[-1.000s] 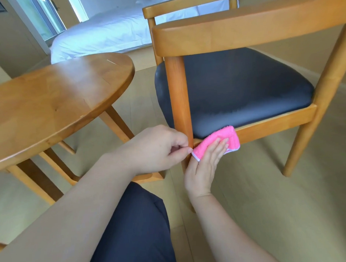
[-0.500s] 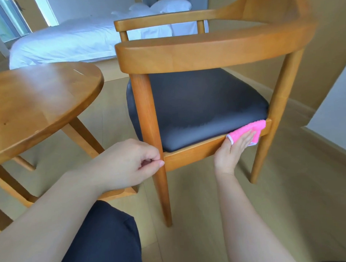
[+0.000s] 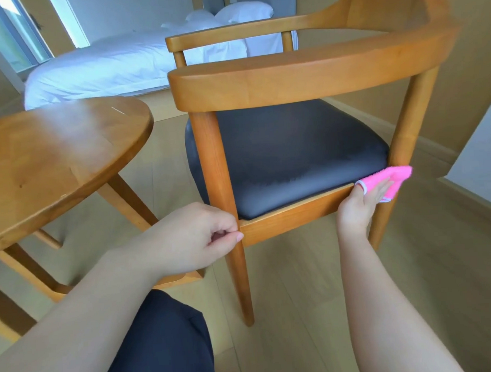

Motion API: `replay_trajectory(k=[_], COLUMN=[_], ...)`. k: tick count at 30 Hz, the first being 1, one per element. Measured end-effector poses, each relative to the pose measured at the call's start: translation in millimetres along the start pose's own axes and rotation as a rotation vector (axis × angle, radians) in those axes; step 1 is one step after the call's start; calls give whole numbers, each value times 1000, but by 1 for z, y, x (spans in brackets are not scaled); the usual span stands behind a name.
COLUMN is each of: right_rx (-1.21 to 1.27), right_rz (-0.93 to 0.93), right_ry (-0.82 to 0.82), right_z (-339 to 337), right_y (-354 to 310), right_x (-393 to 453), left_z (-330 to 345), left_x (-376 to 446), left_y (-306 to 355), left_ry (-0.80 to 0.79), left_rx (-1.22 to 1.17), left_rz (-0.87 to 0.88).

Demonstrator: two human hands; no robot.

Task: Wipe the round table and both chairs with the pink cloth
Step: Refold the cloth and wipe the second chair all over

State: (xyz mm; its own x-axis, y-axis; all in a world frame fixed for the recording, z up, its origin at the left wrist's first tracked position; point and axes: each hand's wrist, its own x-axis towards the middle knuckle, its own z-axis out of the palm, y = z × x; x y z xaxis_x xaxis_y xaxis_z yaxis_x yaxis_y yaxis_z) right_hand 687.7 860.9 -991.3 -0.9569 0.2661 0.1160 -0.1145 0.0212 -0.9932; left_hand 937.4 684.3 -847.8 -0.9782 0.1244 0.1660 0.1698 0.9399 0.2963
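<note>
Head view: the pink cloth [image 3: 390, 181] has swept along the chair's side rail [image 3: 293, 214] to its far end.

Pressed under the right hand [image 3: 363, 200], whose fingers lie flat, the cloth now meets the rear leg [image 3: 403, 150], having started beside the left hand [image 3: 196, 241], which is curled at the front leg [image 3: 222, 187], pinching nothing visible. Judging by this, 1 rail pass looks finished; round table [image 3: 54, 157] sits left of that hand.

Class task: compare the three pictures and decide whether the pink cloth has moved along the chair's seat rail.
Yes. The pink cloth, under the right hand, has slid rightward along the seat rail, from beside the front leg to the far leg.
</note>
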Motion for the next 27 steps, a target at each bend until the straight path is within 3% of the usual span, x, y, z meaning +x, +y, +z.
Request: replay_trajectory(k=[10, 22, 27], right_rx=[62, -110, -136], right_rz=[-8, -305, -362], right_ry=[-92, -374, -478], right_z=[34, 57, 55], right_y=[-7, -8, -3], right_x=[-98, -232, -250], left_z=[-8, -18, -16], left_x=[-2, -11, -12], left_y=[-4, -19, -20], left_ry=[60, 96, 101], left_rx=[-39, -86, -87], left_rz=[-16, -113, -102])
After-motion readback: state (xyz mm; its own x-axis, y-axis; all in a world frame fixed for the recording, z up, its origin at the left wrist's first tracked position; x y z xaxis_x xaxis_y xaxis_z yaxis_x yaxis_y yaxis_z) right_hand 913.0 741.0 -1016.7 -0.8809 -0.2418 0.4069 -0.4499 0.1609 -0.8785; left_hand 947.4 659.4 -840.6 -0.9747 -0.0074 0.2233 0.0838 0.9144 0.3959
